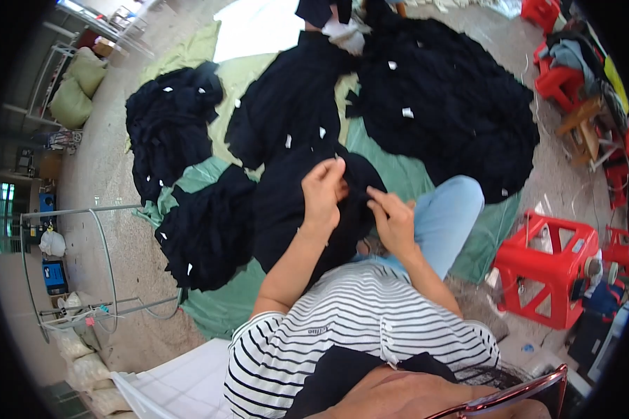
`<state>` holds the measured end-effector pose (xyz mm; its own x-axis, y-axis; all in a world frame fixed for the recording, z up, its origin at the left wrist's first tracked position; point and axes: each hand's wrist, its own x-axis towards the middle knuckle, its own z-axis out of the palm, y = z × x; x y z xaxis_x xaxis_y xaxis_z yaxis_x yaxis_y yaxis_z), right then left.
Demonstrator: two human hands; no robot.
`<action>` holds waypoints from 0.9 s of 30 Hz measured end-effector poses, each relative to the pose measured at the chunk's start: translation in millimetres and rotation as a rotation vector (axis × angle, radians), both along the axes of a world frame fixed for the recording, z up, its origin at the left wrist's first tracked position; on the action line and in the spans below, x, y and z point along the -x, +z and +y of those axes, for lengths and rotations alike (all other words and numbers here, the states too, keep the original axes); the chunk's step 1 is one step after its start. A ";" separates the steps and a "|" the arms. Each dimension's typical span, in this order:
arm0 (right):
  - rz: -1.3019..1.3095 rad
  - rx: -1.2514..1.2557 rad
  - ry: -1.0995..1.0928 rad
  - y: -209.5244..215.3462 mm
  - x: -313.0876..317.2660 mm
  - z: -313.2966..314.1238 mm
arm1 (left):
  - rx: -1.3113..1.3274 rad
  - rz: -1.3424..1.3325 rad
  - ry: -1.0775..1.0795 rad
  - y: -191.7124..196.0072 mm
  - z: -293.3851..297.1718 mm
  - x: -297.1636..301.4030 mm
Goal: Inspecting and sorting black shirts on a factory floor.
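A broad, soft piece of dark navy cloth (279,216) is draped over the lap, its bulk spread beneath and to the left of the two bare hands, and its right edge reached near the knee covered in pale blue denim (458,206). The left hand (321,197) is held over the upper part of the cloth, thumb and forefinger pinched together and the other fingers curled in. The right hand (395,222) is held lower, by the right edge, its thumb and forefinger also drawn together and pointed left. Whether a fold or a thread is caught in either pinch cannot be told. The fingertips are separated by a short strip of dark cloth, which is met from opposite sides; the main spread is lain over more nearly by the left hand. No clear long axis can be made out in the cloth. Beyond it, a large heap of dark garments with small white tags (447,115) is laid on a green plastic sheet (482,241).
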<state>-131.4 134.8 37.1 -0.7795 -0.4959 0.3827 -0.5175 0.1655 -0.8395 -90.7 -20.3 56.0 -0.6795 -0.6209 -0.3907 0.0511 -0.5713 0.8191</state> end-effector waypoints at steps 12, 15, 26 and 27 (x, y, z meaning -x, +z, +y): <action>0.124 -0.025 0.178 5.2 -13.9 7.5 | 0.477 0.079 0.108 -17.5 20.3 18.1; 0.008 -0.041 0.174 -0.4 -11.2 13.3 | 0.890 -0.013 -0.015 -10.8 19.7 12.2; -0.296 -0.056 0.124 3.4 9.5 29.0 | 0.067 0.052 0.099 -7.4 -0.1 17.8; -0.297 -0.043 0.111 5.6 7.8 29.0 | 0.057 0.096 0.111 -11.9 -3.5 17.9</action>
